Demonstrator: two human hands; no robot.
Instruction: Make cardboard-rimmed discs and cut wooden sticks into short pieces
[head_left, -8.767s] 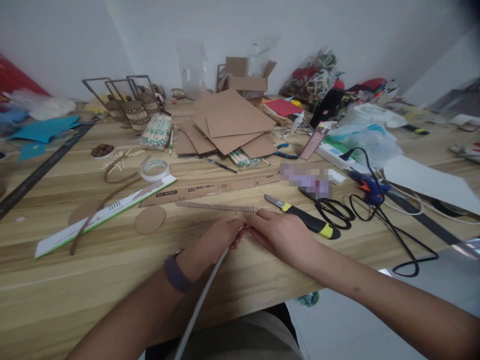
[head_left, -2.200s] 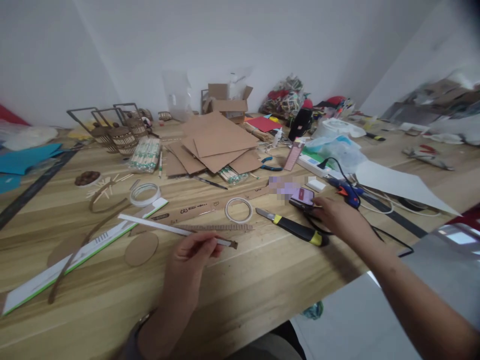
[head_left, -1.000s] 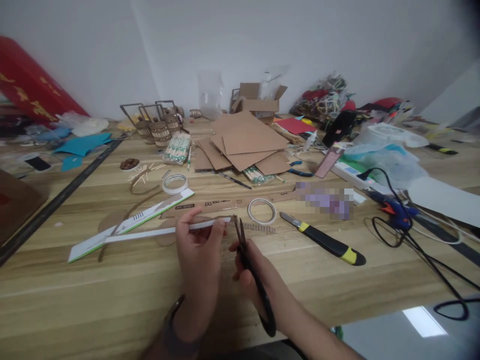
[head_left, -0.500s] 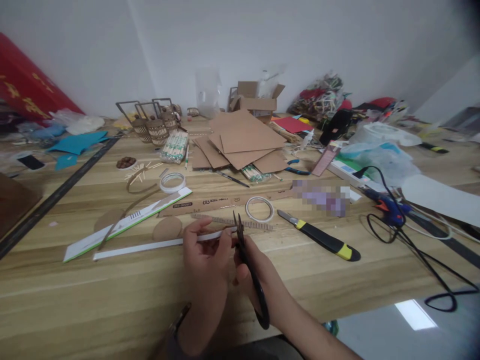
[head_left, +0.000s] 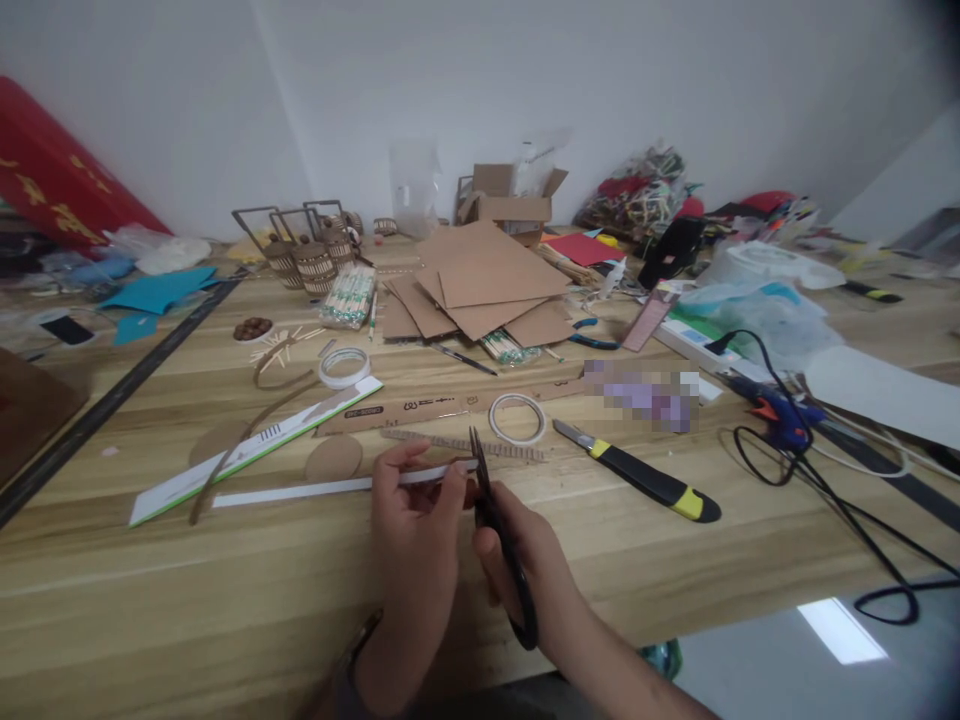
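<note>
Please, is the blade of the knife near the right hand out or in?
Out: its grey blade projects from the front of the knife.

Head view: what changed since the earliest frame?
Right hand picked up the scissors, now at the white strip's end. Left hand holds the strip, its tail swung from bodyward to leftward. A tape ring now lies beside the utility knife. Knife and cardboard stack stayed.
</note>
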